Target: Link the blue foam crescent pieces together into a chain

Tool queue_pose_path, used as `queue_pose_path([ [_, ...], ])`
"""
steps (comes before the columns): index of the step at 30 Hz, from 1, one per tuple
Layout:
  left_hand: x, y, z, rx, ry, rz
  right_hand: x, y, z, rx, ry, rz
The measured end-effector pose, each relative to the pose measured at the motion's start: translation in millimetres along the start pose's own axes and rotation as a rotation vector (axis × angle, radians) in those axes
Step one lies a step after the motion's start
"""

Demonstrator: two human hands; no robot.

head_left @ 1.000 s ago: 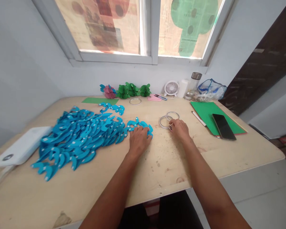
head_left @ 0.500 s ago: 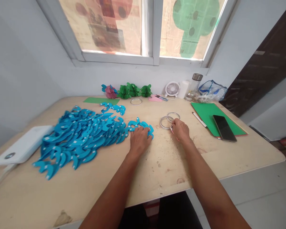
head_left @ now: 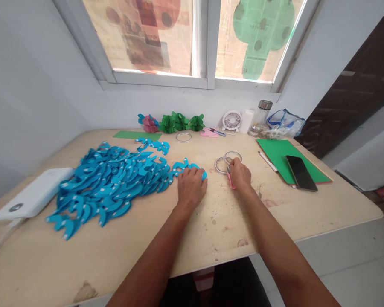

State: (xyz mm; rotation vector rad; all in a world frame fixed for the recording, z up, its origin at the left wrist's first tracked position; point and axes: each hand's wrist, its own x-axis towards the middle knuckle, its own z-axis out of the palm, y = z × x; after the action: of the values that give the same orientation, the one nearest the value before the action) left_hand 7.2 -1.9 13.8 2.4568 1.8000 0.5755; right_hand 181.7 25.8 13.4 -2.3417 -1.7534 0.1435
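My left hand (head_left: 191, 186) lies palm down over the near end of a chain of blue cut-out pieces (head_left: 179, 166), its fingers stretched forward over them. The chain runs from the big heap of blue curved pieces (head_left: 115, 183), which bear small white patches. My right hand (head_left: 241, 175) is closed around small scissors with pink handles (head_left: 232, 183); part of them is hidden by the fingers. Their grey blades point away from me, beside a silvery ring (head_left: 216, 166). A second silvery ring (head_left: 233, 152) overlaps the first just behind my right fingertips.
A white power bank (head_left: 35, 192) with a cable lies left. Along the back stand green paper ornaments (head_left: 181, 122), a small fan (head_left: 232, 121) and a glass bottle (head_left: 261, 115). Right lie a white pen (head_left: 268, 162), green sheets (head_left: 273, 153) and a phone (head_left: 301, 172).
My right hand has shifted slightly, and more of the pink scissor handle now shows. The left hand has moved a little right and lies flatter over the blue pieces.
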Motion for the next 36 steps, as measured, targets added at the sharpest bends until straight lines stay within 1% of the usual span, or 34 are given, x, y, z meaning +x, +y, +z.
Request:
queue_pose_path([
  [2, -2.6, 8.9, 5.5, -0.082, 0.006, 0.16, -0.5, -0.6, 0.6, 0.005, 0.013, -0.016],
  [5, -8.1, 24.6, 16.6, -0.177, -0.036, 0.393, -0.7, -0.2, 0.8, 0.021, 0.012, -0.038],
  [7, -11.5, 32.7, 23.0, -0.187, -0.055, 0.48, -0.2, 0.7, 1.0, 0.039, 0.006, -0.046],
  [9, -13.8, 37.1, 26.7, -0.189, -0.073, 0.522, 0.6, 1.8, 1.8, 0.059, 0.01, -0.056],
  [15, -14.9, 37.9, 26.2, -0.204, -0.12, 0.523, 3.5, 5.3, 5.2, 0.124, 0.053, -0.103],
  [19, -15.5, 38.5, 25.6, -0.202, -0.115, 0.522, 6.2, 9.2, 6.2, 0.233, 0.083, -0.11],
  [22, -16.3, 38.8, 25.7, -0.203, -0.104, 0.531, 9.5, 13.0, 8.7, 0.366, 0.113, -0.114],
  [25, -17.3, 39.0, 25.2, -0.21, -0.107, 0.526, 12.6, 15.0, 13.4, 0.625, 0.109, -0.098],
  [27, -17.8, 38.8, 24.4, -0.223, -0.107, 0.522, 13.3, 14.2, 15.8, 0.874, 0.077, -0.089],
  [30, -17.1, 37.0, 23.4, -0.262, -0.074, 0.518, 11.4, 10.7, 14.8, 1.203, -0.044, -0.046],
  [32, -15.1, 33.8, 23.5, -0.296, -0.04, 0.512, 8.8, 7.8, 11.0, 1.316, -0.128, -0.017],
  [34, -12.2, 29.0, 24.6, -0.328, -0.007, 0.49, 6.0, 5.0, 6.2, 1.406, -0.17, -0.018],
  [36, -9.1, 23.5, 26.2, -0.36, 0.025, 0.435, 3.4, 2.3, 1.8, 1.486, -0.22, -0.025],
])
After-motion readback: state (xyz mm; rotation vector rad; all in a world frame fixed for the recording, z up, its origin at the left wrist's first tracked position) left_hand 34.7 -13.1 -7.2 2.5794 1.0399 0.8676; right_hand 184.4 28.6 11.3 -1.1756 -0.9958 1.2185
